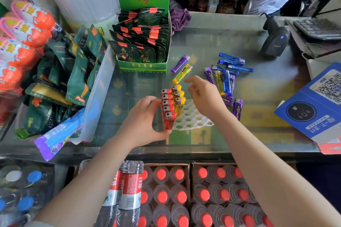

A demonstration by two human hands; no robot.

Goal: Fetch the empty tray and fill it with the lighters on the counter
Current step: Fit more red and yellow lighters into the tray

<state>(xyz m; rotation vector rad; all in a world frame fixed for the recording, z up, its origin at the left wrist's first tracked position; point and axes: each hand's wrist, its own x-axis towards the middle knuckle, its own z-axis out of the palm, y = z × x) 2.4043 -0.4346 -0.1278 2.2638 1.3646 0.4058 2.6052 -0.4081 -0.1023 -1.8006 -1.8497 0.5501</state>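
A white plastic tray with round holes (191,118) lies on the glass worktop (258,86), near its front edge, between the two hands. In the left part of the tray a row of red plastic lighters with silver metal tops (168,108) stands upright, and just beside it, on the right, stands a shorter row of yellow plastic lighters (179,97). The rest of the holes are open.

The left hand (145,121) holds the left end of the tray: the fingers are curled against the red row and the thumb is at the near corner, so its grip is closed on the tray with the red lighters. The right hand (204,96) hovers over the far right part of the tray, fingers relaxed and a little bent, and it holds nothing; its grip is open.

Behind the tray, a single yellow lighter (181,74) and a single purple lighter (180,63) lie flat on the worktop, near a green cardboard display box with dark tea packets (142,64). To the right lies a loose group of blue, purple and yellow lighters (226,79), some touching each other, and two more purple lighters (237,107) lie just beside the right wrist.

A black barcode scanner (275,40) stands at the far right, and a blue payment card stand with a QR code (313,105) is at the right edge.
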